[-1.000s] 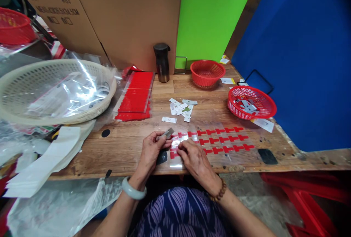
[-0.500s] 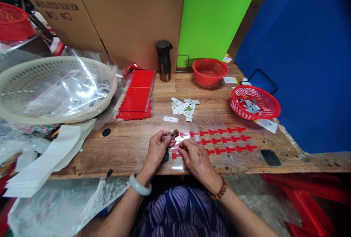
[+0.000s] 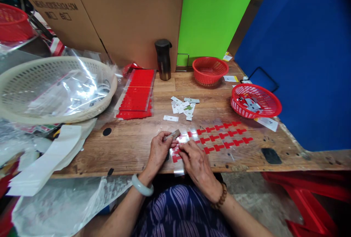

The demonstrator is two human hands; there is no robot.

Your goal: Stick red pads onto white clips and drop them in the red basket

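A clear sheet with rows of red T-shaped pieces [image 3: 214, 138] lies near the table's front edge, slightly tilted. My left hand [image 3: 160, 149] is at its left end, thumb and fingers closed on a small grey-brown strip [image 3: 174, 134]. Over the sheet's left part, my right hand [image 3: 196, 160] has its fingers bent and pressed together at the red pieces; what they grip, if anything, is too small to tell. Beyond the hands lies a loose pile of small white and grey cards [image 3: 183, 107], with a single white card [image 3: 170, 118] in front of it.
Red sheets [image 3: 137, 90] are stacked at centre left, beside a big cream basket [image 3: 109, 100] of plastic bags. A dark flask [image 3: 163, 59] stands at the back. Two red baskets, one bare [image 3: 210, 70], one holding cards [image 3: 270, 107], stand on the right. White paper strips [image 3: 52, 156] lie front left.
The sheet of red pieces has turned a little, its right end shifting away from me and to the left. Both hands have moved slightly right and toward me, the left still holding the strip.
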